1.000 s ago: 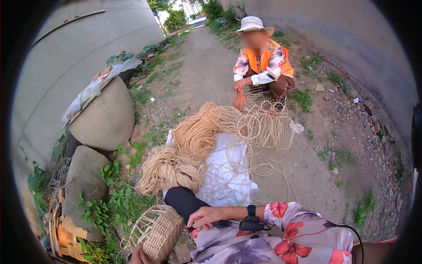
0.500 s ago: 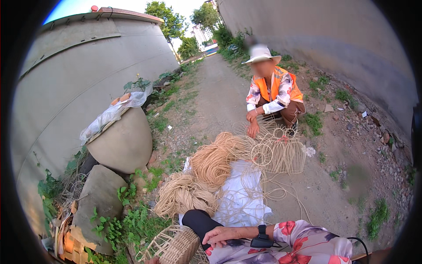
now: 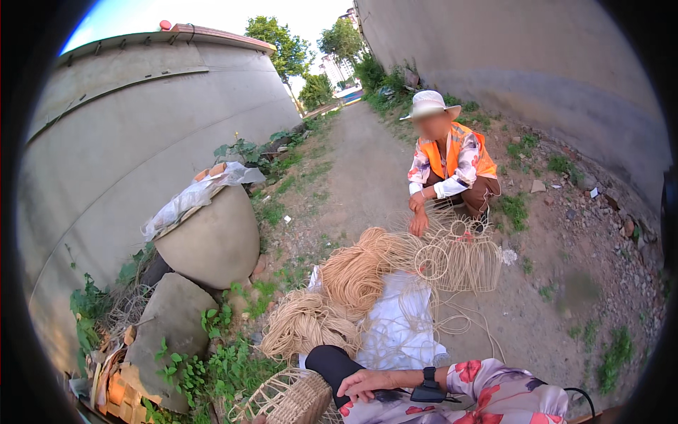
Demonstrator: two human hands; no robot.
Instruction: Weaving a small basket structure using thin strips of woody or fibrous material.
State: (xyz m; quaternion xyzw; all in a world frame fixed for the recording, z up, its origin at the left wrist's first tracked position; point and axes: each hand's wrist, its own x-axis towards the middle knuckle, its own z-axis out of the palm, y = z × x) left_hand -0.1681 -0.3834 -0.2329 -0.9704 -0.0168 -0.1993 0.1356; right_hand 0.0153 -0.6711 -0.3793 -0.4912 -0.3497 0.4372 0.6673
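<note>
1. I see the setting first: a dirt lane (image 3: 367,169) runs from the middle of the frame toward the top, between a curved grey concrete wall (image 3: 141,141) at upper left and a plain grey wall (image 3: 537,63) at upper right. The ground is bare, uneven earth with pebbles and weeds, so nothing here sits flat.
2. At centre left stands a large round grey stone jar (image 3: 212,240) covered with plastic sheet, with a grey boulder (image 3: 166,325) just below it.
3. A white woven sack (image 3: 399,325) lies spread on the ground at lower centre, bearing two loose coils of pale tan rattan strands (image 3: 353,272); these look light, springy and prone to tangling.
4. At centre right, another person in an orange vest crouches over an open frame of pale cane hoops and spokes (image 3: 459,254), one hand on it.
5. The half-woven round rattan basket (image 3: 293,396) sits at the bottom edge, left of centre, against my lap. I judge it light and stiff at the woven band but flexible at the free spokes; the woven wall or rim is the safest hold, since thin spokes could snap or bend.
6. My right hand (image 3: 367,385) lies loosely curled, fingers half bent, beside the basket and resting on my dark-sleeved left forearm; it grasps nothing that I can make out.
7. My left hand is hidden below the frame's edge, so I cannot tell its grip.
</note>
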